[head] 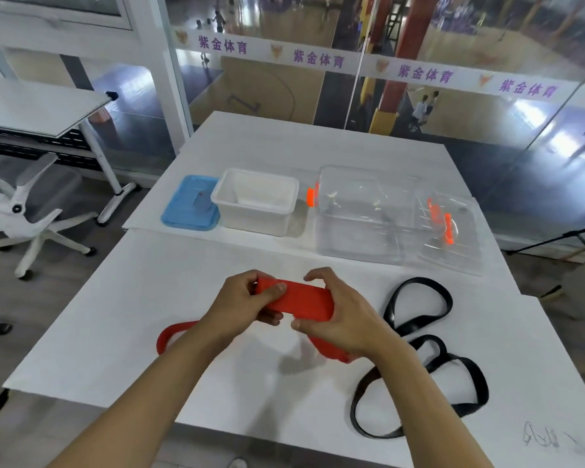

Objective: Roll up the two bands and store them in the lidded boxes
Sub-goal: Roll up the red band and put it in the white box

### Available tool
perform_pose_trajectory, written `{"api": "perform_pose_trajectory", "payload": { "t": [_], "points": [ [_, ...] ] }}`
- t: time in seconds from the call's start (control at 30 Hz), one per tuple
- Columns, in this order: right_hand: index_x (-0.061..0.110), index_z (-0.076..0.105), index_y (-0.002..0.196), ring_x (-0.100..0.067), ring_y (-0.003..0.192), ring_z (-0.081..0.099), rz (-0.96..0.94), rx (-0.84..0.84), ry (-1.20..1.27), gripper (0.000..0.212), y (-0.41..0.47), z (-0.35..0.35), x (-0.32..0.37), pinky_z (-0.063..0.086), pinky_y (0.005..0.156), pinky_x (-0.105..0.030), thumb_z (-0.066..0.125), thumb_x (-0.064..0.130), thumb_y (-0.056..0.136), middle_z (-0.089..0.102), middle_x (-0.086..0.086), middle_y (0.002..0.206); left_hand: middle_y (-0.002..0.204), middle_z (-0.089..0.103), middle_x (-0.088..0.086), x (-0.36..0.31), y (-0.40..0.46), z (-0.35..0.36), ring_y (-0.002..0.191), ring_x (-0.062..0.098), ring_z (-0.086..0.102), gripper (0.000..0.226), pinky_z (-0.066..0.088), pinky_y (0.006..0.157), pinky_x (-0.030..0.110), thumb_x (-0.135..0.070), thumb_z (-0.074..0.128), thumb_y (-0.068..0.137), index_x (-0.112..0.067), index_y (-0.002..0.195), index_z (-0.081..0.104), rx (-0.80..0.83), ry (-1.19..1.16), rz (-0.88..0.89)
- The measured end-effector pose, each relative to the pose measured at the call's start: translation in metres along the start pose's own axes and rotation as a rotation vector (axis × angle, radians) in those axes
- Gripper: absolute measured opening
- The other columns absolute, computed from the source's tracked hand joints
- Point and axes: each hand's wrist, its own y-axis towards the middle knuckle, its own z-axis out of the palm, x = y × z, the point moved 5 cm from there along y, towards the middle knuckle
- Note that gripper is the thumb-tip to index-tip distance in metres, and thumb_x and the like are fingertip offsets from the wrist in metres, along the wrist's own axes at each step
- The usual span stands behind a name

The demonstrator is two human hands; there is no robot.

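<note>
Head view, only one cam. Landmark = the white rectangular plastic box (255, 201), open top, standing toward the far side of the white worktop (115, 319).

Flat blue plastic lid (190, 207) lies touching the white box on its left, flat on the worktop. Right of the white box, just beside it: clear plastic box with an orange latch (365, 214), latch end facing the white box. Further right again, a clear plastic lid with orange clips (450, 228) lies tilted against or over that clear box's far-right side (exact overlap hard to read, everything is transparent).

Nearer the camera than the white box, roughly in line with it: both hands hold the wide flat red rubber band (296, 300) above the worktop. Left hand (242, 304) is closed on the band's left end, thumb on top, fingers under. Right hand (338, 319) is closed on the right end, fingers curled over the top edge, thumb below. The held section is folded flat between the hands; the remainder hangs down and loops onto the worktop, one loop showing left of the left forearm, another under the right wrist.

Thin black rubber band (419, 356) lies loose in twisted loops on the worktop, near and right of the white box, beside the right forearm, not touched by either hand.
</note>
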Motion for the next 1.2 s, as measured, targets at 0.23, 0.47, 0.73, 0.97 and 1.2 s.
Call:
{"api": "perform_pose_trajectory", "payload": {
  "t": [0.23,0.47,0.73,0.97,1.2],
  "points": [
    [0.048,0.063,0.102,-0.005,0.086,0.059,-0.144,-0.163,-0.016,0.038,0.007,-0.050,0.020,0.043,0.078,-0.022,0.066,0.011,0.092,0.064,0.012,0.098,0.063,0.059,0.007,-0.042,-0.009,0.000,0.051,0.017,0.057,0.037,0.052,0.055,0.026,-0.043,0.063,0.098,-0.007,0.087,0.064,0.056,-0.068,-0.021],
    [0.023,0.065,0.090,-0.003,0.061,0.050,-0.132,-0.082,0.150,0.013,0.013,-0.063,0.050,0.042,0.064,-0.020,0.078,0.023,0.090,0.058,0.015,0.067,0.071,0.074,0.007,-0.072,-0.017,-0.011,0.062,0.020,0.073,0.051,0.064,0.078,0.037,-0.056,0.041,0.102,-0.016,0.086,0.068,0.070,0.346,0.103],
    [0.016,0.066,0.083,-0.007,0.060,0.046,-0.124,0.002,-0.039,0.017,0.019,-0.072,0.084,0.038,0.064,-0.027,0.068,0.028,0.095,0.053,0.009,0.064,0.116,0.072,-0.003,-0.106,-0.032,0.000,0.110,0.012,0.068,0.042,0.057,0.086,0.029,-0.025,0.058,0.091,-0.032,0.132,0.057,0.440,0.341,0.238],
    [0.030,0.070,0.094,-0.012,0.069,0.052,-0.120,0.085,-0.110,0.004,0.013,-0.091,0.102,0.042,0.070,-0.028,0.072,0.026,0.094,0.059,0.006,0.074,0.088,0.061,0.002,-0.122,-0.035,-0.010,0.071,0.016,0.060,0.008,0.059,0.067,0.028,-0.027,0.053,0.098,-0.023,0.098,0.060,0.185,0.632,0.274],
    [0.038,0.066,0.108,-0.018,0.072,0.054,-0.213,0.073,-0.049,0.031,0.007,-0.121,0.109,0.052,0.076,-0.037,0.061,0.009,0.099,0.057,-0.003,0.081,0.068,0.048,0.004,-0.144,-0.037,-0.023,0.058,0.018,0.048,0.012,0.045,0.062,0.032,-0.021,0.051,0.099,-0.016,0.088,0.051,0.114,0.340,0.325]
  ]
}}
